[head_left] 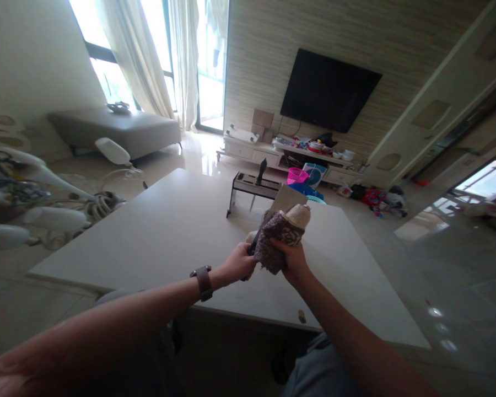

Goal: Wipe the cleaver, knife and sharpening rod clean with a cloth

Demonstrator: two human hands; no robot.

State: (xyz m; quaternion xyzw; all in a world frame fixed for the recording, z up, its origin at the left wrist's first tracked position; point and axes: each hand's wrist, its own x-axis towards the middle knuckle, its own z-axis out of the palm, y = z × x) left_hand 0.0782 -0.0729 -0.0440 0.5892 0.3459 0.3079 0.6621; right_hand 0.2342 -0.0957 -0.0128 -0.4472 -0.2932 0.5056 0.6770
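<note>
My left hand (pixel 238 262), with a watch (pixel 202 283) on its wrist, is closed around the dark handle of a cleaver (pixel 290 198). The broad blade points up and away over the white table. In my right hand (pixel 294 260) is a bunched brown and cream towel (pixel 278 236), folded against the blade and covering part of it. Just beyond stands a knife rack (pixel 254 187) with a dark frame. One black-handled tool (pixel 262 171) sticks up out of it. Something pale behind my left fingers is mostly hidden.
The white table (pixel 169 231) carries a small yellow and dark piece (pixel 301 316) near its front edge. Pink and blue baskets (pixel 296 175) stand past the far edge, before a TV cabinet (pixel 252 151). White lamp-like parts and hoses (pixel 103 207) lie at left.
</note>
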